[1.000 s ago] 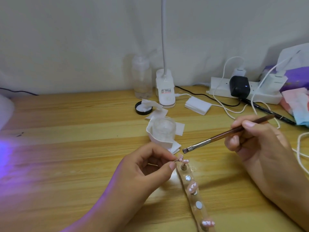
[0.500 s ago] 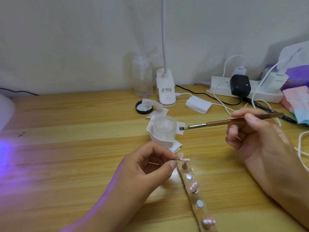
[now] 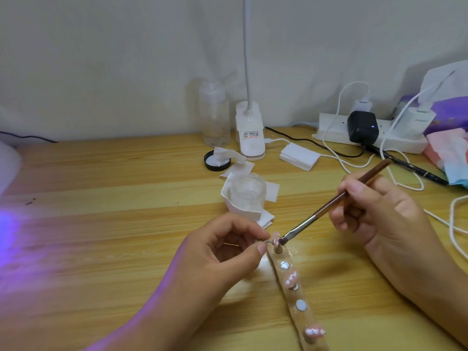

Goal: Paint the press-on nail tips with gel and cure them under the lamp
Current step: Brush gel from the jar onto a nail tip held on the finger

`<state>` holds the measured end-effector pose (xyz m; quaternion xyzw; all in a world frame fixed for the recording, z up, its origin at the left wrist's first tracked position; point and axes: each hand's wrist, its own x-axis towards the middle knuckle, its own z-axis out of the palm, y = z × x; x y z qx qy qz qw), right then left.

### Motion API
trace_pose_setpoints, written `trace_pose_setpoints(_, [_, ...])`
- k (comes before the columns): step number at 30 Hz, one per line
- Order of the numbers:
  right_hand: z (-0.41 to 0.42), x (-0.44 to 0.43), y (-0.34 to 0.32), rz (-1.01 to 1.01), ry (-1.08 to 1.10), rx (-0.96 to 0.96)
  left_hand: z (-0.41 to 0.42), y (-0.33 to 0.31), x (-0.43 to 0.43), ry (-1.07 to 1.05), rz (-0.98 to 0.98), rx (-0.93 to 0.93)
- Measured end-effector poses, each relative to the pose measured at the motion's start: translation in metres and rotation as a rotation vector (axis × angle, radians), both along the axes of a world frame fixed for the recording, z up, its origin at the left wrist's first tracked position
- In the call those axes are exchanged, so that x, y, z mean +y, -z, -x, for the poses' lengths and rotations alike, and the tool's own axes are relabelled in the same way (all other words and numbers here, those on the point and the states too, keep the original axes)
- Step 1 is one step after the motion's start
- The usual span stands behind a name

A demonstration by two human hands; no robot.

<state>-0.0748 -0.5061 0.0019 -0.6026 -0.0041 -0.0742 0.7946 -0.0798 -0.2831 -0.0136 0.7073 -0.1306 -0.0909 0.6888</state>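
Observation:
A long holder strip (image 3: pixel 293 287) lies on the wooden desk, carrying pink nail tips with white dots (image 3: pixel 291 277) on small stands. My left hand (image 3: pixel 228 252) pinches the stand of the top nail tip (image 3: pixel 275 238) at the strip's far end. My right hand (image 3: pixel 374 214) holds a brown-handled brush (image 3: pixel 336 198); its bristle end touches that top nail tip. A small clear gel jar (image 3: pixel 247 190) sits on white wipes just behind my left hand. Purple light from the curing lamp glows at the left edge (image 3: pixel 7 236); the lamp itself is out of view.
Behind stand a clear bottle (image 3: pixel 214 115), its black cap (image 3: pixel 217 160), a white clip lamp base (image 3: pixel 250 133), a pad stack (image 3: pixel 298 156), a power strip (image 3: pixel 367 134) with chargers and white cables (image 3: pixel 405 178), a pen (image 3: pixel 410 166) and tissue packs (image 3: pixel 448 148) at right.
The brush went from near the nail to the gel jar, then swung back down; its tip now touches the top nail tip. My left hand kept its pinch.

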Motion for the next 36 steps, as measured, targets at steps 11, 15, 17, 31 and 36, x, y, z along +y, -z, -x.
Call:
trace_pose_setpoints(11, [-0.0053, -0.0017, 0.0036, 0.008, 0.047, -0.039, 0.0007, 0.0004, 0.0003, 0.017, -0.004, -0.004])
trace_pose_setpoints(15, [-0.0031, 0.0003, 0.0043, -0.004, -0.006, -0.043, 0.0008, -0.0001, 0.0001, 0.012, 0.003, -0.005])
trace_pose_setpoints(17, [-0.0038, 0.0012, 0.0047, 0.01, -0.007, -0.03, 0.0006, -0.0009, 0.0001, 0.012, 0.011, -0.007])
trace_pose_setpoints(31, [-0.008, -0.0031, 0.0055, -0.048, 0.026, 0.009, 0.0, 0.0015, 0.0016, -0.002, 0.044, 0.049])
trace_pose_setpoints(36, [-0.0059, 0.0013, 0.0056, -0.023, -0.032, 0.006, -0.0001, 0.0, 0.0013, -0.008, 0.056, 0.061])
